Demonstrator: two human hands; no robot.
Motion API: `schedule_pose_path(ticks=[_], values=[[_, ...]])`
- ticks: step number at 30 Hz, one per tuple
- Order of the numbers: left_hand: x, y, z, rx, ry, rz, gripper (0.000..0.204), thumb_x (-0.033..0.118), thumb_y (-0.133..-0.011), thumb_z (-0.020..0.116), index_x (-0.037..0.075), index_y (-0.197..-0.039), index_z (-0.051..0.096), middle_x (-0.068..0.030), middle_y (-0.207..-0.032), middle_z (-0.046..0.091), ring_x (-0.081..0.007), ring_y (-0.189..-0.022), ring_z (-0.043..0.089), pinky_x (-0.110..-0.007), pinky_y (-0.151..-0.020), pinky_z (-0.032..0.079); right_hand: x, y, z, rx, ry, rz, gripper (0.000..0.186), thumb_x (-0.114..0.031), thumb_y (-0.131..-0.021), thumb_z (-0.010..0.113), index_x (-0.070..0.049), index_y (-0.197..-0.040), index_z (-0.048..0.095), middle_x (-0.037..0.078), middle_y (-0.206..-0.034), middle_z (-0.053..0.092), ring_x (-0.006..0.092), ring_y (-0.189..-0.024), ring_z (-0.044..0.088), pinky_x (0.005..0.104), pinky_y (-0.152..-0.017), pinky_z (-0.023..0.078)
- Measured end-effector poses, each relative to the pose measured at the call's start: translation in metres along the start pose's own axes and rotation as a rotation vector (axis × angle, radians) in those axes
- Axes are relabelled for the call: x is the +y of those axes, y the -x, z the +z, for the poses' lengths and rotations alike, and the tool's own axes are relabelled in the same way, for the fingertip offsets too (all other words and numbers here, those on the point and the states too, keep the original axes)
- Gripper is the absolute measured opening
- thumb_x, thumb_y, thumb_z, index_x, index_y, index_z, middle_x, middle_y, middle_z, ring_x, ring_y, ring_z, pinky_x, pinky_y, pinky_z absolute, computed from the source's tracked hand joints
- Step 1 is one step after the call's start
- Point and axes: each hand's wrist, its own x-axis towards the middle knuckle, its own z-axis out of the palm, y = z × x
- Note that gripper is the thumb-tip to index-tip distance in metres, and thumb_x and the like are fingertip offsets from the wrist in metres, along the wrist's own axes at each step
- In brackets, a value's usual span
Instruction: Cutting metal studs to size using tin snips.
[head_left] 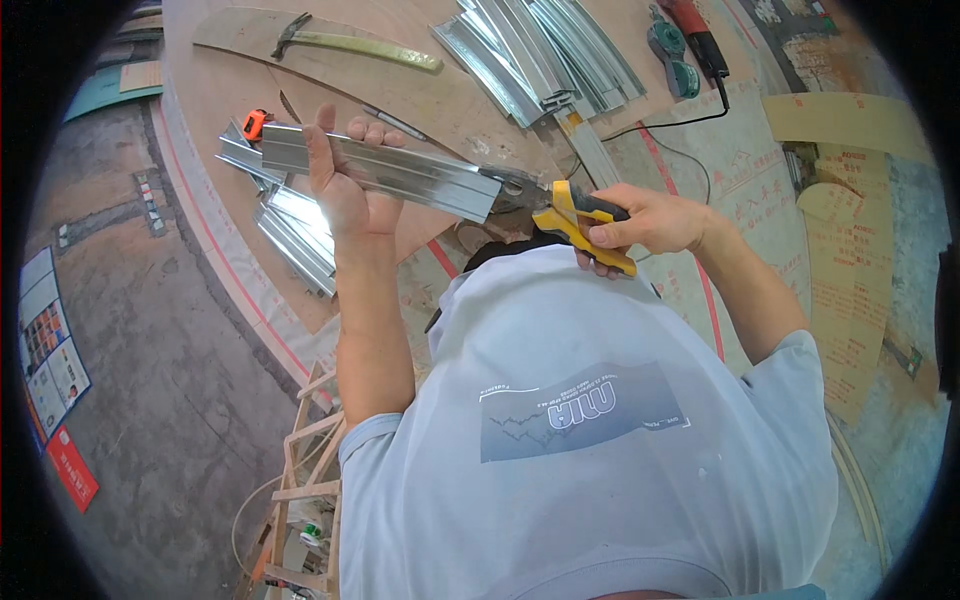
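Note:
My left hand [345, 190] is wrapped under a short, shiny metal channel [425, 178], thumb up on the near side and fingers curled over the far side. Yellow-and-black-handled tin snips [566, 215] are gripped in my right hand [655, 222]. Their dark jaws meet the right end of the channel; whether the blades are closed on the metal I cannot tell. Just past the channel's left end is an orange tape measure [256, 125]. More cut metal channels [297, 232] lie below my left hand on the board.
A claw hammer [365, 47] rests on a curved board [235, 32] at the far side. Long metal channels [545, 55] are stacked at the top, beside a red-and-black corded power tool [697, 38] and a green tool [672, 58]. A wooden frame [305, 490] stands lower left.

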Motion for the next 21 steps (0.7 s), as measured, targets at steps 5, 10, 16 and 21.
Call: schedule_pose_path(ticks=[5, 10, 16, 21], values=[[0.0021, -0.0047, -0.0064, 0.001, -0.047, -0.001, 0.04, 0.045, -0.096, 0.07, 0.016, -0.122, 0.06, -0.003, -0.084, 0.057, -0.0193, -0.082, 0.056, -0.04, -0.08, 0.048, 0.0053, -0.0019, -0.0019, -0.002, -0.026, -0.018, 0.04, -0.04, -0.1, 0.067, -0.003, -0.108, 0.056, 0.01, -0.1, 0.068, 0.0175, -0.084, 0.068, 0.031, -0.066, 0.056], [0.0032, -0.0061, -0.0075, -0.034, -0.037, -0.003, 0.042, 0.045, -0.094, 0.073, 0.016, -0.122, 0.062, -0.0024, -0.084, 0.057, -0.0181, -0.081, 0.055, -0.039, -0.08, 0.047, 0.0042, -0.0019, -0.0042, -0.018, -0.034, 0.003, 0.039, -0.039, -0.1, 0.068, -0.003, -0.108, 0.056, 0.01, -0.1, 0.068, 0.0175, -0.084, 0.068, 0.0316, -0.067, 0.056], [0.0028, -0.0091, -0.0067, -0.039, -0.027, -0.01, 0.041, 0.045, -0.093, 0.073, 0.016, -0.121, 0.064, -0.0026, -0.083, 0.057, -0.0183, -0.081, 0.056, -0.039, -0.079, 0.047, 0.005, -0.0027, -0.0062, -0.042, -0.077, 0.002, 0.041, -0.04, -0.098, 0.069, -0.003, -0.107, 0.055, 0.01, -0.098, 0.067, 0.017, -0.077, 0.067, 0.0302, -0.063, 0.053], [0.0035, -0.0089, -0.0061, -0.054, -0.025, -0.014, 0.041, 0.045, -0.093, 0.073, 0.016, -0.121, 0.063, -0.0029, -0.084, 0.058, -0.0186, -0.081, 0.056, -0.038, -0.078, 0.048, 0.0044, -0.0021, -0.0021, -0.032, -0.058, -0.026, 0.037, -0.036, -0.101, 0.066, -0.002, -0.11, 0.054, 0.007, -0.091, 0.063, 0.0158, -0.071, 0.063, 0.0306, -0.065, 0.053]])
